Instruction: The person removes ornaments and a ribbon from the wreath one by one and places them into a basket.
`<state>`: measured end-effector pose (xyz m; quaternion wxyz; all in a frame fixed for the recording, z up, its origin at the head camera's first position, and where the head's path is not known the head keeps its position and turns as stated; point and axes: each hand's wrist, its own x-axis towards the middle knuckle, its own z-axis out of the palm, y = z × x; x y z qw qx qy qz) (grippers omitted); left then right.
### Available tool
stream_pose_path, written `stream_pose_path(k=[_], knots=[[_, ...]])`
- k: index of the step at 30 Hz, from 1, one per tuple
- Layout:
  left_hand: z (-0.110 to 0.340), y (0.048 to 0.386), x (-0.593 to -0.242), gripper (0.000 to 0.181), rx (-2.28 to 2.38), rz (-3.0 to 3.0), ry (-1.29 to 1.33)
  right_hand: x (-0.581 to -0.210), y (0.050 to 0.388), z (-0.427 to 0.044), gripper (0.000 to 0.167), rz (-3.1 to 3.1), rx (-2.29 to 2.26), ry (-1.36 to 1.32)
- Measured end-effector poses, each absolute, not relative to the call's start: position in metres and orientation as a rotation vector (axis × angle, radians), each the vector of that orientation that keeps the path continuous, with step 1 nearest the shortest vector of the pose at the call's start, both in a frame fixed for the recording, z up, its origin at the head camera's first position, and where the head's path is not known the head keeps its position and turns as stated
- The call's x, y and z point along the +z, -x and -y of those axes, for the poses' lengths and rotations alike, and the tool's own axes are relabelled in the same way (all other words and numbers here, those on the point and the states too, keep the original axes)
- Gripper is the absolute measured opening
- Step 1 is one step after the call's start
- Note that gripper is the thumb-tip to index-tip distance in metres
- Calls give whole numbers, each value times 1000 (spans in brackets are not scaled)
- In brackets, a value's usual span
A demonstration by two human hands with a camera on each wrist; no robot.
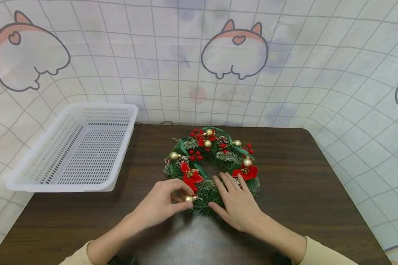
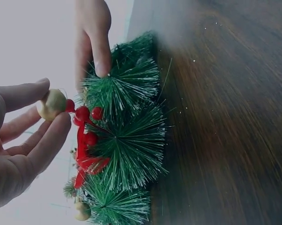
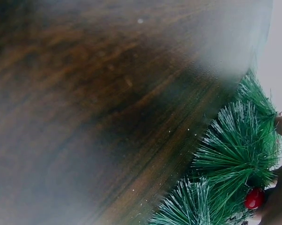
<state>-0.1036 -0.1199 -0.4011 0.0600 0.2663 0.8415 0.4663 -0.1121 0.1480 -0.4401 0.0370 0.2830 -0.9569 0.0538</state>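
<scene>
A green Christmas wreath [image 1: 203,187] lies on the dark wooden table, decked with red flowers, red berries, pine cones, green ribbon and several gold baubles. My left hand [image 1: 162,202] pinches a small gold bauble [image 2: 52,104] between thumb and fingers at the wreath's near left, beside a red flower [image 1: 191,176]. In the left wrist view, red berries [image 2: 82,113] sit right by that bauble. With fingers spread, my right hand [image 1: 238,204] rests on the wreath's near right part. Only the edge of that hand shows in the right wrist view, near a red berry [image 3: 254,198].
A white perforated plastic basket [image 1: 124,154] stands at the table's left, partly over its edge. Behind the table [image 1: 295,176] hangs a white gridded cloth [image 1: 172,84] with cartoon corgi prints. A thin dark cable [image 1: 166,122] shows at the back edge.
</scene>
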Motion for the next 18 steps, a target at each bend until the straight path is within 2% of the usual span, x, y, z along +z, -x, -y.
stream_pose_path(k=[18], knots=[[131,96,-412,19,1327,-2525,-806,-440,112,-148,80,2944,173,-867]])
